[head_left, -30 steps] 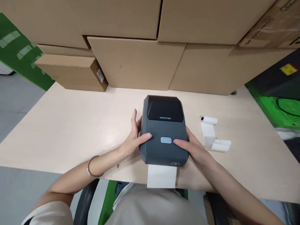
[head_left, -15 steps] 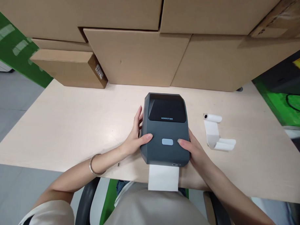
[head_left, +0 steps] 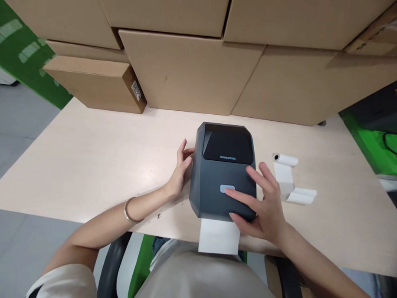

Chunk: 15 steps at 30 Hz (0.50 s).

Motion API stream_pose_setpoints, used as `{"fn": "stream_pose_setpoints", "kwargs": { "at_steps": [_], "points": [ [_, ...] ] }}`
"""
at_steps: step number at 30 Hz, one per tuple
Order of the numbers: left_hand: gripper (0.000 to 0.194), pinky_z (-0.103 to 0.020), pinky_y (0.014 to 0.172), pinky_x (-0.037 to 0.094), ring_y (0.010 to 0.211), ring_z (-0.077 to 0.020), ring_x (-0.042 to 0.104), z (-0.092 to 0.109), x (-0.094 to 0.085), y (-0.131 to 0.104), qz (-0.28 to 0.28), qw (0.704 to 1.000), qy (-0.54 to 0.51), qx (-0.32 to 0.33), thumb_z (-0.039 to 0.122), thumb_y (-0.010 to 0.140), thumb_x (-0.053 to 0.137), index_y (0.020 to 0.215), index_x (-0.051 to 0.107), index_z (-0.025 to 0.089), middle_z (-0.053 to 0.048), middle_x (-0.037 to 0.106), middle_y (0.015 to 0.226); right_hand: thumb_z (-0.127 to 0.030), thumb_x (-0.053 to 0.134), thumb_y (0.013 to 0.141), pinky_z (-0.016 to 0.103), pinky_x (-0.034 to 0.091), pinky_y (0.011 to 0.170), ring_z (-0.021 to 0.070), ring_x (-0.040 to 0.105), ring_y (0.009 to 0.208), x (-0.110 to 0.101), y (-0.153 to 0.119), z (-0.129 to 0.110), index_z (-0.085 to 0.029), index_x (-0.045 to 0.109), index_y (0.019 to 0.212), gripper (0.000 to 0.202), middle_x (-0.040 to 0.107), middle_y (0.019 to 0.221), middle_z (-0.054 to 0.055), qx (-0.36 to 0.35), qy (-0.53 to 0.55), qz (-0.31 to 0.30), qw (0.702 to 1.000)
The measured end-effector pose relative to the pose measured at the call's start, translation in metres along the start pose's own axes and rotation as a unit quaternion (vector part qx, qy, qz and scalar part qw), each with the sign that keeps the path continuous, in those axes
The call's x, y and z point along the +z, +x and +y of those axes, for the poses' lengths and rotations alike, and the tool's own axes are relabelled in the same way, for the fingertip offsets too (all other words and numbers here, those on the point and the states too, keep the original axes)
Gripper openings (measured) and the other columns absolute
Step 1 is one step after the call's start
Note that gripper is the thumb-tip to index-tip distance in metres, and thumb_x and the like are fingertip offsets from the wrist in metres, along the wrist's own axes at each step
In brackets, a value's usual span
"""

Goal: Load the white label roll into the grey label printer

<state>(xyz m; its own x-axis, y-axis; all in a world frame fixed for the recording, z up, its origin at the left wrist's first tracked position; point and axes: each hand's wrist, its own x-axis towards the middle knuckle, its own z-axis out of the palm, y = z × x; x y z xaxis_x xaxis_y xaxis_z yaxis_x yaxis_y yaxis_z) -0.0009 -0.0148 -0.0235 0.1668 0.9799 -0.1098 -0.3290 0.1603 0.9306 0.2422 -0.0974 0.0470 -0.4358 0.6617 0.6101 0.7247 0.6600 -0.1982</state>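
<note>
A dark grey label printer (head_left: 226, 176) with a glossy black window and a light blue button (head_left: 227, 189) rests on the table. White paper (head_left: 219, 236) sticks out of its near side, over the table's front edge. My left hand (head_left: 181, 170) is at the printer's left side, fingers apart, some of them touching or close to its wall. Over the right half of the printer my right hand (head_left: 264, 203) is spread, its index fingertip on the blue button and its thumb by the lower edge.
On the pale table (head_left: 120, 163), a partly unrolled white paper roll (head_left: 287, 160) lies right of the printer. Large cardboard boxes (head_left: 188, 74) line the back, with a smaller flat box (head_left: 96, 84) at the back left. A tiny dark bit (head_left: 159, 216) lies near the front edge.
My right hand has left the printer's right side and spread over its top, a finger now on the button. My left thumb has moved off the top to the side. The view has shifted slightly.
</note>
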Motion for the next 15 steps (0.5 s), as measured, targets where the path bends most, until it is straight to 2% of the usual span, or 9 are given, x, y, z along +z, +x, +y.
{"fn": "stream_pose_setpoints", "kwargs": {
  "at_steps": [3, 6, 8, 11, 13, 15],
  "points": [
    [0.085, -0.054, 0.134, 0.032, 0.156, -0.0324, 0.044, 0.0, -0.001, 0.0, 0.005, 1.0, -0.001, 0.0, 0.072, 0.095, 0.068, 0.167, 0.031, 0.045, -0.005, 0.051, 0.152, -0.032, 0.062, 0.093, 0.06, 0.041, 0.126, 0.0387, 0.046, 0.158, -0.001, 0.005, -0.001, -0.03, 0.067, 0.126, 0.033, 0.057, 0.155, 0.011, 0.005, 0.017, -0.018, 1.0],
    [0.083, -0.053, 0.134, 0.032, 0.154, -0.032, 0.046, 0.0, 0.0, 0.0, 0.011, 1.0, -0.01, 0.001, 0.071, 0.094, 0.07, 0.165, 0.036, 0.044, -0.005, 0.055, 0.148, -0.043, 0.059, 0.097, 0.061, 0.037, 0.129, 0.0377, 0.053, 0.153, -0.002, 0.006, 0.001, -0.026, 0.065, 0.13, 0.038, 0.063, 0.15, 0.013, -0.021, 0.013, -0.031, 0.999],
    [0.08, -0.053, 0.133, 0.034, 0.151, -0.0312, 0.049, 0.0, 0.0, 0.001, 0.017, 1.0, -0.02, 0.003, 0.072, 0.094, 0.07, 0.163, 0.041, 0.043, -0.005, 0.057, 0.146, -0.049, 0.062, 0.098, 0.057, 0.037, 0.13, 0.0341, 0.06, 0.145, -0.002, 0.005, 0.004, -0.024, 0.064, 0.133, 0.043, 0.067, 0.143, 0.013, -0.051, -0.001, -0.022, 0.998],
    [0.073, -0.053, 0.13, 0.039, 0.143, -0.0301, 0.055, 0.001, 0.002, 0.002, 0.024, 0.999, -0.033, 0.009, 0.071, 0.096, 0.067, 0.159, 0.047, 0.041, -0.005, 0.06, 0.143, -0.05, 0.075, 0.095, 0.048, 0.032, 0.137, 0.0264, 0.068, 0.133, -0.007, 0.006, 0.008, -0.027, 0.066, 0.128, 0.041, 0.072, 0.131, 0.008, -0.1, -0.042, 0.013, 0.994],
    [0.068, -0.053, 0.129, 0.041, 0.14, -0.0297, 0.058, 0.0, 0.002, 0.002, 0.024, 0.999, -0.037, 0.013, 0.071, 0.099, 0.062, 0.158, 0.051, 0.039, -0.006, 0.062, 0.143, -0.052, 0.08, 0.094, 0.048, 0.03, 0.139, 0.025, 0.071, 0.127, -0.013, 0.009, 0.007, -0.03, 0.07, 0.125, 0.039, 0.075, 0.127, 0.005, -0.141, -0.075, 0.009, 0.987],
    [0.063, -0.054, 0.13, 0.04, 0.14, -0.0295, 0.059, -0.001, 0.001, 0.003, 0.021, 0.999, -0.034, 0.02, 0.071, 0.102, 0.055, 0.157, 0.053, 0.038, -0.007, 0.063, 0.144, -0.056, 0.081, 0.093, 0.049, 0.038, 0.136, 0.0252, 0.076, 0.119, -0.023, 0.013, 0.005, -0.036, 0.075, 0.121, 0.035, 0.079, 0.125, 0.0, -0.176, -0.105, -0.018, 0.979]
  ]
}}
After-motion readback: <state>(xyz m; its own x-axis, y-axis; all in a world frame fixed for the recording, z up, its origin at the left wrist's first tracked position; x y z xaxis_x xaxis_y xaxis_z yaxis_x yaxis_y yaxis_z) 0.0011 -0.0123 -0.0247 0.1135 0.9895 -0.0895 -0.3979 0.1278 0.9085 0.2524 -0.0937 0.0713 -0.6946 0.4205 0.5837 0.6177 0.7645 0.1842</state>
